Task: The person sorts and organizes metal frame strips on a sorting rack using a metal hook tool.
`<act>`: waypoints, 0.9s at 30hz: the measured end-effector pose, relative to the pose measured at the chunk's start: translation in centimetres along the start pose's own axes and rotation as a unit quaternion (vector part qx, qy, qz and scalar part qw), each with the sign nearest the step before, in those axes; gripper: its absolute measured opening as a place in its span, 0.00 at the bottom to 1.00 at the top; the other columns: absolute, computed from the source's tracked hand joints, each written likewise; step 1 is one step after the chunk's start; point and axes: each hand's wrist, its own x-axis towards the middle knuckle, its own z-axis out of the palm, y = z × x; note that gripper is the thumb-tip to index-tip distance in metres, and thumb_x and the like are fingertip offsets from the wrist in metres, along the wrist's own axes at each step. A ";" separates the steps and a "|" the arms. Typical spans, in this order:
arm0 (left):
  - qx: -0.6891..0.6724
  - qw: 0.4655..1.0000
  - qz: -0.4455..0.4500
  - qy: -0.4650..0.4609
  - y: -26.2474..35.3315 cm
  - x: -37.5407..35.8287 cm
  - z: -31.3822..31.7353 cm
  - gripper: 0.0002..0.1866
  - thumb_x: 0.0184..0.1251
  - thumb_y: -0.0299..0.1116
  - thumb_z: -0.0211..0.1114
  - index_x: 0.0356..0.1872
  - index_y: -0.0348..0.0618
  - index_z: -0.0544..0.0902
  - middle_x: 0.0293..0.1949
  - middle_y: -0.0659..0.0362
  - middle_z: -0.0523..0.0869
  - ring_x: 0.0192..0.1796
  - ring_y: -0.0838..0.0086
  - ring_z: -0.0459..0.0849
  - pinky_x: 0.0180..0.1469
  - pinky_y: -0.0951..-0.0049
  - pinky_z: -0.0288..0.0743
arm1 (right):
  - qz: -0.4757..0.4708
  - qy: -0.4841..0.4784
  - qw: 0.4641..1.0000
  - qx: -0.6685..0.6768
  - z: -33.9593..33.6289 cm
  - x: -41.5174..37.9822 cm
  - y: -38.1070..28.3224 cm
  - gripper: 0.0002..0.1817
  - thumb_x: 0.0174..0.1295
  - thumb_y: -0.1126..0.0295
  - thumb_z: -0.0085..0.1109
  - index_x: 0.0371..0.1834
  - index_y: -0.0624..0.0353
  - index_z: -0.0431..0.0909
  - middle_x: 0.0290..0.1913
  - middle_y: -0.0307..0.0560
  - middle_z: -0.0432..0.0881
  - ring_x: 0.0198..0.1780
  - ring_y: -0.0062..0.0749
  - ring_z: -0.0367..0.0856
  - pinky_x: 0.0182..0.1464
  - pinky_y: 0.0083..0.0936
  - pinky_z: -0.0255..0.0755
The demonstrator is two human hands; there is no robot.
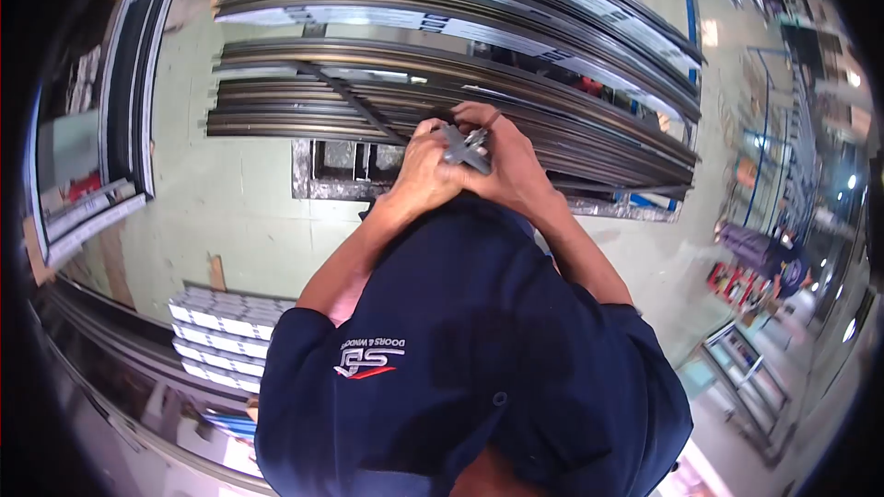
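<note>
The left hand (416,175) and the right hand (517,164) are both closed around a small grey metal piece (468,156), which sits between them just ahead of the dark shirt (552,331). The fingers curl in from either side, probably to steady it close to the body where both can work on it. Its far side is partly hidden by the fingers, so its full shape cannot be told.

Just beyond the grip lie long dark bars (267,103), side by side, likely laid parallel so that each can be reached. A thin dark strip (345,97) slants across them, its near end beside the left hand; whether they touch cannot be told. The bars' ends reach well out to both sides of the grip, edges that a sideways swing could catch. Below them, left of the grip, runs the rim of a speckled base (343,190). Pale floor (244,207) opens out farther left, giving that elbow some room.
</note>
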 end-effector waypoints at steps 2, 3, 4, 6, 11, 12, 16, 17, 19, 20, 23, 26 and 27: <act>-0.032 0.993 -0.069 -0.095 0.3 0.9 0.8 0.13 0.61 0.39 0.69 0.33 0.38 0.85 0.34 0.48 0.87 0.42 0.50 0.85 0.53 0.52 0.74 | 0.070 0.076 0.989 0.103 0.0 -1.1 1.1 0.33 0.51 0.65 0.76 0.60 0.63 0.74 0.56 0.49 0.81 0.51 0.33 0.81 0.57 0.28 0.74; -0.032 0.988 -0.070 -0.132 1.6 2.0 0.3 0.14 0.61 0.40 0.69 0.34 0.37 0.85 0.35 0.47 0.87 0.42 0.50 0.85 0.53 0.52 0.73 | 0.102 0.113 0.976 0.153 -0.3 -1.6 1.7 0.31 0.51 0.68 0.74 0.59 0.64 0.74 0.54 0.48 0.81 0.48 0.29 0.81 0.55 0.25 0.74; -0.035 0.982 -0.068 -0.172 3.1 3.0 0.0 0.15 0.61 0.40 0.70 0.34 0.36 0.84 0.35 0.46 0.87 0.43 0.49 0.84 0.53 0.52 0.73 | 0.101 0.142 0.957 0.231 -0.7 -2.4 2.4 0.29 0.51 0.70 0.73 0.57 0.64 0.75 0.53 0.49 0.81 0.48 0.27 0.80 0.54 0.24 0.74; -0.031 0.973 -0.016 -0.227 4.5 3.8 -0.7 0.23 0.58 0.50 0.74 0.38 0.37 0.84 0.38 0.46 0.85 0.46 0.49 0.82 0.52 0.52 0.73 | 0.089 0.202 0.901 0.374 -2.3 -4.1 4.0 0.26 0.51 0.73 0.70 0.55 0.64 0.76 0.53 0.49 0.81 0.47 0.23 0.79 0.52 0.23 0.73; 0.192 0.930 0.073 -0.306 2.6 2.9 -0.2 0.18 0.50 0.38 0.78 0.38 0.41 0.83 0.41 0.54 0.82 0.49 0.57 0.78 0.53 0.59 0.70 | 0.100 0.163 0.895 0.404 -9.1 -9.6 9.8 0.21 0.53 0.60 0.67 0.45 0.61 0.78 0.52 0.46 0.82 0.44 0.22 0.77 0.46 0.21 0.75; 0.231 0.920 0.093 -0.302 2.1 2.5 0.4 0.16 0.47 0.35 0.78 0.37 0.41 0.83 0.42 0.56 0.82 0.50 0.59 0.77 0.53 0.60 0.70 | 0.111 0.146 0.884 0.430 -9.5 -10.9 11.2 0.20 0.55 0.58 0.66 0.44 0.61 0.78 0.51 0.46 0.82 0.42 0.21 0.77 0.44 0.20 0.74; 0.280 0.898 0.092 -0.325 2.6 2.2 3.0 0.13 0.50 0.32 0.76 0.36 0.41 0.83 0.37 0.56 0.81 0.46 0.58 0.80 0.48 0.59 0.73 | 0.137 0.054 0.817 0.557 -9.8 -14.8 19.1 0.27 0.66 0.42 0.57 0.39 0.60 0.82 0.40 0.44 0.83 0.35 0.20 0.76 0.37 0.18 0.72; 0.265 0.904 0.088 -0.323 3.4 2.6 4.2 0.13 0.51 0.32 0.75 0.36 0.41 0.83 0.36 0.55 0.81 0.44 0.58 0.81 0.47 0.59 0.74 | 0.175 0.085 0.797 0.572 -11.0 -15.6 17.3 0.27 0.66 0.43 0.57 0.43 0.60 0.82 0.40 0.44 0.83 0.35 0.20 0.76 0.37 0.17 0.72; 0.227 0.911 0.085 -0.334 5.4 4.1 6.7 0.11 0.54 0.32 0.74 0.36 0.40 0.83 0.35 0.54 0.82 0.42 0.56 0.82 0.45 0.58 0.76 | 0.193 0.097 0.762 0.610 -12.4 -17.2 16.1 0.29 0.66 0.45 0.58 0.51 0.62 0.81 0.40 0.44 0.83 0.36 0.20 0.77 0.38 0.17 0.72; 0.204 0.911 0.089 -0.347 6.6 5.0 8.5 0.11 0.56 0.32 0.73 0.36 0.39 0.83 0.35 0.53 0.83 0.41 0.56 0.83 0.45 0.57 0.77 | 0.172 0.081 0.753 0.631 -12.6 -17.9 17.2 0.30 0.65 0.45 0.59 0.55 0.63 0.80 0.42 0.44 0.83 0.37 0.20 0.78 0.38 0.17 0.72; 0.162 0.908 0.070 -0.380 9.6 7.3 14.5 0.11 0.61 0.32 0.71 0.41 0.36 0.85 0.43 0.50 0.88 0.44 0.54 0.87 0.46 0.59 0.81 | 0.109 0.098 0.768 0.623 -13.8 -21.2 18.8 0.37 0.61 0.48 0.63 0.66 0.64 0.75 0.46 0.43 0.83 0.42 0.21 0.80 0.43 0.18 0.73; 0.027 0.924 0.037 -0.380 12.7 9.1 20.3 0.09 0.64 0.31 0.68 0.39 0.36 0.87 0.40 0.48 0.89 0.44 0.52 0.87 0.48 0.57 0.80 | 0.110 0.102 0.780 0.608 -15.5 -24.8 19.4 0.42 0.54 0.55 0.69 0.71 0.67 0.71 0.50 0.43 0.81 0.49 0.26 0.82 0.49 0.22 0.76; 0.009 0.923 0.021 -0.383 13.1 9.0 22.1 0.09 0.65 0.31 0.67 0.39 0.35 0.87 0.43 0.46 0.89 0.46 0.49 0.87 0.50 0.56 0.80 | 0.110 0.113 0.789 0.594 -15.5 -26.0 20.2 0.39 0.57 0.55 0.67 0.69 0.67 0.73 0.48 0.44 0.82 0.47 0.27 0.82 0.49 0.22 0.76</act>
